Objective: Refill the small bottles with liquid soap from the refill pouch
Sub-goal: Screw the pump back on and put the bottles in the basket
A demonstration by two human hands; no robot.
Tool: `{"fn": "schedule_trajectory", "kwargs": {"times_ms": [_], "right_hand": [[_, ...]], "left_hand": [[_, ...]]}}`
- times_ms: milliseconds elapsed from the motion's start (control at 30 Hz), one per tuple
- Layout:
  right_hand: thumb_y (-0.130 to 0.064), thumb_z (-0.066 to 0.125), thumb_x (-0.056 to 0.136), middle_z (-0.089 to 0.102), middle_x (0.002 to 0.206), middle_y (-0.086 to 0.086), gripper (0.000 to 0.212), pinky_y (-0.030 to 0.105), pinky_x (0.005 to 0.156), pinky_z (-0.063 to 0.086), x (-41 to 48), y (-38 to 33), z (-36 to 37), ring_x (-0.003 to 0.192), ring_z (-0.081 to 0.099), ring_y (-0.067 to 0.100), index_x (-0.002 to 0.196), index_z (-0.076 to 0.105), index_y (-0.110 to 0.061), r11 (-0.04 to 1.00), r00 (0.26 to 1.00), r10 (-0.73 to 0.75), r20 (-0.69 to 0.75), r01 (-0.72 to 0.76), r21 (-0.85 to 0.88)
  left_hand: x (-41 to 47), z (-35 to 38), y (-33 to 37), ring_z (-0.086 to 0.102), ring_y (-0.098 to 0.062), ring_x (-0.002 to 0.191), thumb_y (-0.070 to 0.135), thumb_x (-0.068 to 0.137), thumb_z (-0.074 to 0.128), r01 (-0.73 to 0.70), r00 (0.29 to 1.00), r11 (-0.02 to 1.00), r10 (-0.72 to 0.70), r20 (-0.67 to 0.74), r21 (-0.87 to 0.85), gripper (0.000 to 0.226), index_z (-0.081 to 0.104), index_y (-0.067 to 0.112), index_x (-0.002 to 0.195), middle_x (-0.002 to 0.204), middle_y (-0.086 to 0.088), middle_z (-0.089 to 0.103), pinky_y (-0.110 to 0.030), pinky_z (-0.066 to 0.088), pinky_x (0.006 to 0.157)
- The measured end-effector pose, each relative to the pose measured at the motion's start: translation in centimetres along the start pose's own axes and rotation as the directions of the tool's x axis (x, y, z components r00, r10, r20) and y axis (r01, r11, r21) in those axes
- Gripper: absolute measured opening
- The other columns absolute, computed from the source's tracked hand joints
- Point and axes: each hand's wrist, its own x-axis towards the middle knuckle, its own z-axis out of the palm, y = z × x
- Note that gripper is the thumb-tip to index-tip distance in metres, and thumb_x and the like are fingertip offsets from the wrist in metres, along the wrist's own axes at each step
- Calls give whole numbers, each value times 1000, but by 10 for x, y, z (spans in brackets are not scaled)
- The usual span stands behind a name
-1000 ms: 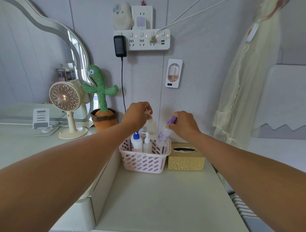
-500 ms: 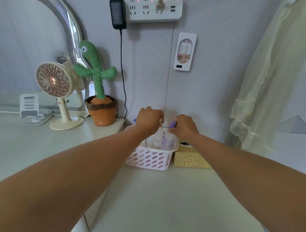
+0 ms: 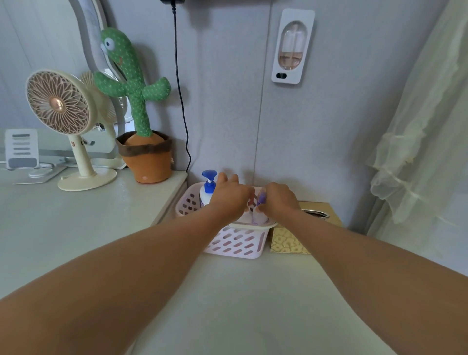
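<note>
change: both bottles lowered into basket [image 3: 235,243] | left hand [image 3: 228,200]: curled on pale bottle [image 3: 244,218] | right hand [image 3: 279,200]: pinching purple-capped bottle [image 3: 260,215] | task: probably stowing, near finish

The left hand [image 3: 229,200] lies over the inside of the basket [image 3: 235,244]. Its fingertips are hidden, so whether they hold anything cannot be told. The right hand [image 3: 278,202] grips the purple-capped bottle [image 3: 262,199], covering all but the cap and a strip of body; the print there is too small to read. The pump bottle [image 3: 208,188] is hidden below its shoulder by basket wall and hand. The right forearm covers part of the tissue box [image 3: 286,243]. The plug [image 3: 172,1], mirror [image 3: 92,38] and curtain [image 3: 417,126] are cut off at the edges.
</note>
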Motion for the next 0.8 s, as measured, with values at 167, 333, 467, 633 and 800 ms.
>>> {"fn": "schedule_trajectory", "kwargs": {"times_ms": [167, 333, 467, 633, 800], "right_hand": [[-25, 66, 86, 66, 102, 4, 20, 33, 79, 54, 4, 4, 18, 90, 62, 21, 105, 68, -17, 998, 1000, 7, 15, -6, -58], [-26, 66, 85, 65, 109, 4, 25, 33, 81, 54, 4, 6, 22, 92, 62, 21, 108, 67, -15, 1000, 1000, -7, 21, 8, -15], [-25, 71, 81, 65, 105, 3, 30, 29, 78, 52, 2, 9, 19, 91, 61, 20, 109, 65, -16, 1000, 999, -10, 32, 10, 2], [-23, 73, 80, 65, 111, 4, 44, 31, 79, 52, -3, 9, 16, 97, 60, 21, 120, 57, -18, 999, 999, -35, 25, 34, 23], [-21, 72, 82, 61, 115, 4, 53, 34, 82, 52, -13, 10, 8, 102, 58, 21, 130, 48, -23, 989, 989, -126, -79, 132, 73]], "left_hand": [[1, 8, 0, 44, -21, 114, 28, 90, 63, 9, 1000, 1000, -9, -14, -2, 30, 56, 29, 119, 112, 0, 63, -40, 26, 100], [-1, 14, -4, 43, -22, 119, 29, 90, 63, 30, 999, 999, -31, -11, -25, 35, 55, 30, 124, 119, 3, 62, -44, 24, 103], [-1, 11, -2, 42, -23, 121, 29, 91, 62, 76, 997, 996, -75, 14, -55, 39, 53, 30, 129, 121, 2, 60, -48, 23, 106], [-1, 11, -2, 41, -24, 123, 27, 90, 62, 97, 995, 992, -95, 31, -82, 42, 52, 30, 131, 124, 1, 57, -51, 21, 107], [-5, 7, -1, 41, -22, 123, 28, 91, 61, 107, 994, 991, -107, -6, -79, 46, 48, 30, 134, 128, 2, 55, -50, 23, 107]]}}
